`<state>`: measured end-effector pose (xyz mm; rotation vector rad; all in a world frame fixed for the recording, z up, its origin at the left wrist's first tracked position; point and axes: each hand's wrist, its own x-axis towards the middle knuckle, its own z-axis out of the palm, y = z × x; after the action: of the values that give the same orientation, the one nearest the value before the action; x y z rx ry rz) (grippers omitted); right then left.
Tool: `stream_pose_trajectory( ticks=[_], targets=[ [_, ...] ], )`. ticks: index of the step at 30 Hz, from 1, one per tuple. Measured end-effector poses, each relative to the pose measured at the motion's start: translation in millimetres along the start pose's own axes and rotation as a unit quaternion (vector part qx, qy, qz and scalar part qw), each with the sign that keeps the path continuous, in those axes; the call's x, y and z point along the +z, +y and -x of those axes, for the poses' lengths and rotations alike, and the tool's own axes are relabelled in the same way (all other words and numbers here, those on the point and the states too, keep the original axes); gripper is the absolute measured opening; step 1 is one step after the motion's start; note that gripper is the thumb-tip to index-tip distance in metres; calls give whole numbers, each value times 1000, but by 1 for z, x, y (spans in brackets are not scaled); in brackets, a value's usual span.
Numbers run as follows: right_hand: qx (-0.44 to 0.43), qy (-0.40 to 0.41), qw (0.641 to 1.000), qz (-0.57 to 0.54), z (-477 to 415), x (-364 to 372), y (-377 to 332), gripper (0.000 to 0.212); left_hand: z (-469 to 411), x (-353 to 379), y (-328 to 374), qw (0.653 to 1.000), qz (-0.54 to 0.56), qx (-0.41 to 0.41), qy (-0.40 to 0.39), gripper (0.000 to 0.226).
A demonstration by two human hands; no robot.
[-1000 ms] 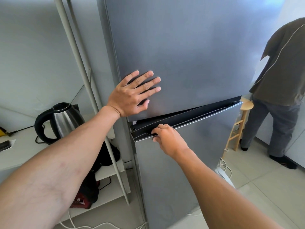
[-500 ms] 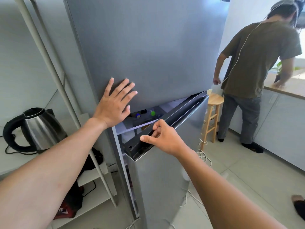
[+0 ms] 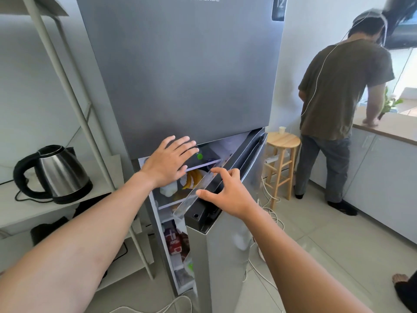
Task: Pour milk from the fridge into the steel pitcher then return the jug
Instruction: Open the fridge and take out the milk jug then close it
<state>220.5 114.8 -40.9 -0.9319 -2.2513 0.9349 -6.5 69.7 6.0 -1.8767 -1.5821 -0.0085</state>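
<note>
A tall grey fridge (image 3: 180,64) fills the middle of the head view. Its lower door (image 3: 222,263) stands swung out toward me. My left hand (image 3: 168,162) lies flat, fingers spread, on the bottom edge of the closed upper door. My right hand (image 3: 223,193) rests on the top edge of the lower door, fingers apart and thumb on the clear door shelf. Inside I see shelves with yellow food (image 3: 191,179), a white bag and a red carton (image 3: 173,241). No milk jug or steel pitcher can be made out.
A steel kettle (image 3: 56,175) stands on a white rack shelf (image 3: 18,208) at the left. Right of the fridge are a wooden stool (image 3: 282,150) with a cup, white cables on the tiled floor, and a person (image 3: 338,98) leaning on a counter (image 3: 383,129).
The lower fridge door has swung further out under my right hand, showing the shelves inside. My left hand has slid down to the upper door's bottom edge. The view has pulled back.
</note>
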Motion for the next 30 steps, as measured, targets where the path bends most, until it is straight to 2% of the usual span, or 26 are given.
stream_pose_trajectory(
  ticks=[8,11,16,24,26,30],
  targets=[
    [23,-11,1000,-4,34,-53,27,76,-16,-9,77,991,76,11,-113,57],
    [22,-22,999,12,49,-71,40,76,-22,-12,105,988,93,21,-121,53],
    [16,-18,999,33,67,-99,58,58,-37,-12,144,982,115,43,-146,47],
    [39,-36,997,55,94,-157,87,66,-52,-17,207,961,120,90,-233,51],
    [42,-35,996,73,100,-171,92,69,-58,-19,224,953,131,98,-255,46],
    [44,-33,991,122,113,-195,99,61,-70,-25,251,941,142,102,-290,32]
  ],
)
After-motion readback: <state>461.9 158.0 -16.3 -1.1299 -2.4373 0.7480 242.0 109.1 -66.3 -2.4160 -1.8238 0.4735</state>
